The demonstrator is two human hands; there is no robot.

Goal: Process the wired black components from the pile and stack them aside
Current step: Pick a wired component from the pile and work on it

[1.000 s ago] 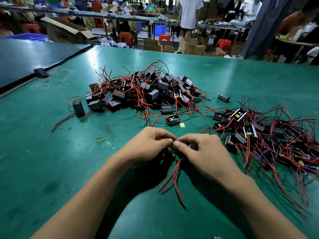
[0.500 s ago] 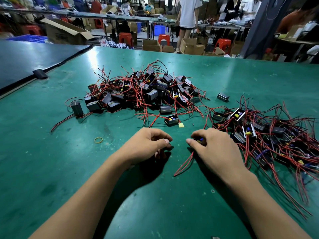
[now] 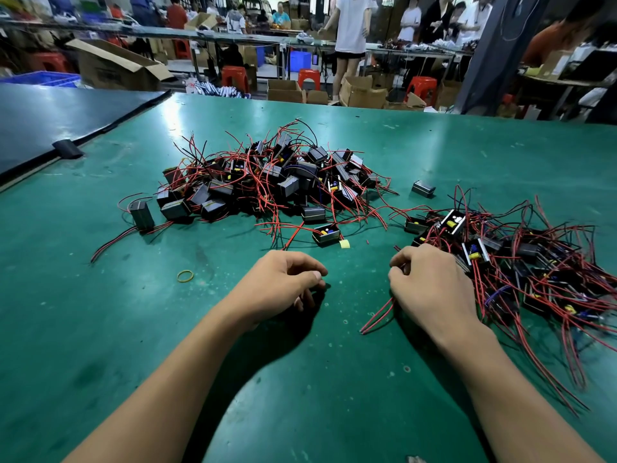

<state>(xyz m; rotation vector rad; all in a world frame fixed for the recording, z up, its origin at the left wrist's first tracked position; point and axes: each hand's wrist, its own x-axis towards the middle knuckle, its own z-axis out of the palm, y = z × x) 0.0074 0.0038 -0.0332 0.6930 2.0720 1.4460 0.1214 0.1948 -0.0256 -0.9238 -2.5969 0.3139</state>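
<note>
Fingers (image 3: 400,262) of the right hand (image 3: 430,289) curl down over a component whose body is hidden under the palm. Only its red wires (image 3: 377,315) show, trailing back across the table (image 3: 100,329). That hand sits nearer than the pile (image 3: 267,182) and to its right, touching the fringe of a second heap (image 3: 521,262) of wired components that spreads right of the pile. The left hand (image 3: 280,285) rests on the table nearer than the pile. Its fingers are loosely curled, thumb tip against the forefinger, with nothing seen in them.

A second ago both hands met nearer than the pile, pinching the component together. Half a second ago they had parted, with the component's coloured top showing at the right fingertips. Now the right hand has gone farther right to the heap and the wires have followed it. The left hand has barely shifted.

Bare green table lies between the hands and along the pile's near side. It is broken by a stray unit (image 3: 326,233) with a yellow scrap (image 3: 344,243) just nearer than the pile, and by a rubber band (image 3: 185,276) nearer and left. A lone black block (image 3: 423,188) sits just right of the pile. Left of the pile a dark mat (image 3: 50,115) borders the green. Beyond the pile the table's far edge meets cartons (image 3: 360,91) and stools (image 3: 309,76).
</note>
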